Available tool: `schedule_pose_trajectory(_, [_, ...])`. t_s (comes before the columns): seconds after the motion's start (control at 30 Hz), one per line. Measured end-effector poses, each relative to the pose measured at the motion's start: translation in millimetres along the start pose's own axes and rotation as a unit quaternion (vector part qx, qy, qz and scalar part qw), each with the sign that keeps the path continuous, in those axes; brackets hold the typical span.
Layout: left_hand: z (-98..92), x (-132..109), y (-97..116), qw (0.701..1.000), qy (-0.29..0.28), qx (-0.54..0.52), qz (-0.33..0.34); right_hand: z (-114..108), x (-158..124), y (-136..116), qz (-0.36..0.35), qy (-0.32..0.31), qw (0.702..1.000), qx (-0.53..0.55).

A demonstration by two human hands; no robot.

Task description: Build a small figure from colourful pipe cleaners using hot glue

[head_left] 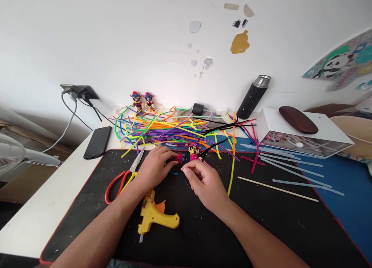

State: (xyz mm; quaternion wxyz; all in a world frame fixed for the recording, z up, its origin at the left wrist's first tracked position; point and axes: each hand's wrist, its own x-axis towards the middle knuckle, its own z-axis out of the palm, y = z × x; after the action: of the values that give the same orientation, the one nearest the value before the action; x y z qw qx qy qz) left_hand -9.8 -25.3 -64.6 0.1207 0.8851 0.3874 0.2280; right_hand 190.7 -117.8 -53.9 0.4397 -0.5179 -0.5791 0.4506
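Note:
My left hand (157, 164) is closed, its fingertips on a small magenta piece with blue ends (180, 158), seemingly made of pipe cleaner. Thumb and forefinger of my right hand (205, 181) are pinched together near that piece; whatever they hold is too small to make out. Just behind the right hand is a small pipe-cleaner figure (193, 150) in purple, yellow and magenta. A short blue pipe-cleaner bit (173, 173) lies between the hands. Scissors with orange and yellow handles (135, 166) lie by my left wrist, and a yellow glue gun (158, 217) rests nearer to me.
A heap of coloured pipe cleaners (174, 128) spreads along the wall, with two finished figures (142, 100) behind it. Clear glue sticks (293, 165) and a wooden stick (277, 189) lie at right. A black flask (253, 97), white box (328, 130) and phone (98, 142) stand around.

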Motion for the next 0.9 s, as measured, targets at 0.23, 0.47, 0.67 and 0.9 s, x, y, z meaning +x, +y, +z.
schedule_pose_trajectory(0.23, [5.2, 1, 6, 1.000, -0.028, 0.007, -0.004, 1, 0, -1, -0.002, -0.002, 1.000, -0.010])
schedule_pose_trajectory(0.47, [-8.2, 0, 13, 0.982, 0.023, -0.165, -0.083, -1, 1, 1, -0.002, 0.015, 1.000, -0.009])
schedule_pose_trajectory(0.67, [-18.8, -5, 12, 0.893, 0.035, -0.409, -0.185, -1, 2, 3, 0.006, 0.038, 0.999, -0.011])
schedule_pose_trajectory(0.9, [-28.2, -6, 25, 0.897, -0.009, -0.411, -0.164, -1, 3, 4, 0.018, 0.021, 1.000, 0.004])
